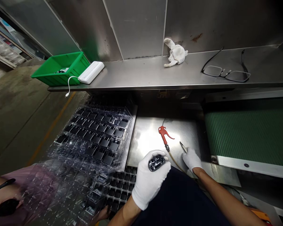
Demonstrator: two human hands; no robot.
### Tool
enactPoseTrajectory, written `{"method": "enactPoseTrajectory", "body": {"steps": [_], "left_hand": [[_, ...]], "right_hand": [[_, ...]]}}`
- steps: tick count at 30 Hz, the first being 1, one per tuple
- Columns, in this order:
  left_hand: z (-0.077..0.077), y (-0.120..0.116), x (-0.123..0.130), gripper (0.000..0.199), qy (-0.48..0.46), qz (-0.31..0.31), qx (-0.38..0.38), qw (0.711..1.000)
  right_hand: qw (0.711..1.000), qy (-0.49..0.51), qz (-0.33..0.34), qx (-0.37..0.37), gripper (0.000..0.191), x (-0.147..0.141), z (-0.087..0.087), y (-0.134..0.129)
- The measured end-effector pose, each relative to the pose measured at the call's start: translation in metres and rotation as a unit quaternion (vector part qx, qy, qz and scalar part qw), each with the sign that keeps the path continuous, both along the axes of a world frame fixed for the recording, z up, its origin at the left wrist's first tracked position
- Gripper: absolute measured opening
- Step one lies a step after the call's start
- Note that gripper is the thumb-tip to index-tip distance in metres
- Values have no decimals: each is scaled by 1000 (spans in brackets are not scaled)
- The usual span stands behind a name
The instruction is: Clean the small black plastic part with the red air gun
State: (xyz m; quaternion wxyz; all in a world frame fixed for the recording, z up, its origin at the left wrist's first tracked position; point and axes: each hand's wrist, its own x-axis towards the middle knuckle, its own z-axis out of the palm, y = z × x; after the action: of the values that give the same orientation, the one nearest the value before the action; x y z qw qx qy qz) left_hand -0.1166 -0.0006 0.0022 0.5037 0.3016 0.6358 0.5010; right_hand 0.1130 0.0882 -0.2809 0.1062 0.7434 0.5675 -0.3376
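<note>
My left hand, in a white glove, is closed around a small glossy black plastic part with several round features on its upward face. To its right, my right hand, also in a white glove, grips a slim, pale tool with a dark pointed tip; its exact kind is too small to tell. The tip points up and left over the metal worktop. A red air blow gun lies on the worktop between and beyond my hands, its hose running down toward my body.
Clear plastic trays of black parts are at left, where another person holds a tray. A green conveyor belt is at right. The shelf bears a green bin, white power bank, crumpled white glove and eyeglasses.
</note>
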Motion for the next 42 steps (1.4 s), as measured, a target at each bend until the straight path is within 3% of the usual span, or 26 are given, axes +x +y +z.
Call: {"method": "enactPoseTrajectory", "body": {"steps": [11, 24, 42], "left_hand": [[-1, 0, 0, 18, 9, 5, -3, 1000], [-7, -4, -1, 14, 143, -21, 65, 987], [-5, -2, -2, 17, 113, -32, 59, 991]], "right_hand": [[1000, -2, -2, -1, 26, 1, -4, 0], [1000, -3, -4, 7, 28, 0, -7, 0], [1000, 4, -8, 7, 28, 1, -8, 0]]}}
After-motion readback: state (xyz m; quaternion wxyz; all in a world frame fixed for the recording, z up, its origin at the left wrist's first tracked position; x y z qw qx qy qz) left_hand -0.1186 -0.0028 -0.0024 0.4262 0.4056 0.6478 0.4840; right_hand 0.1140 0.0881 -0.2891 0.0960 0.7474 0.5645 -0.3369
